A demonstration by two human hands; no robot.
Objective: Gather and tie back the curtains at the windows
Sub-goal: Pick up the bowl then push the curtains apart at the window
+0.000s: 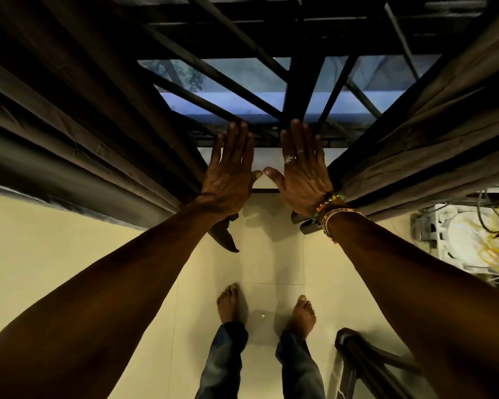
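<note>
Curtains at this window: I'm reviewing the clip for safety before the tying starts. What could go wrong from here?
1. The right curtain hangs beside loose cables on a white device; gathering it might snag them.
2. A dark chair stands close to the bare right foot; a sidestep could trip on it.
3. The left hand and right hand are flat and open, holding no fabric, so the folds could spread across the window.

**Dark browns against cream**

You are facing dark brown curtains flanking a black grille, with blue-grey glass showing behind. You are standing on pale cream floor tiles, wearing blue jeans, a green-and-amber bead bracelet and a silver ring.
</note>
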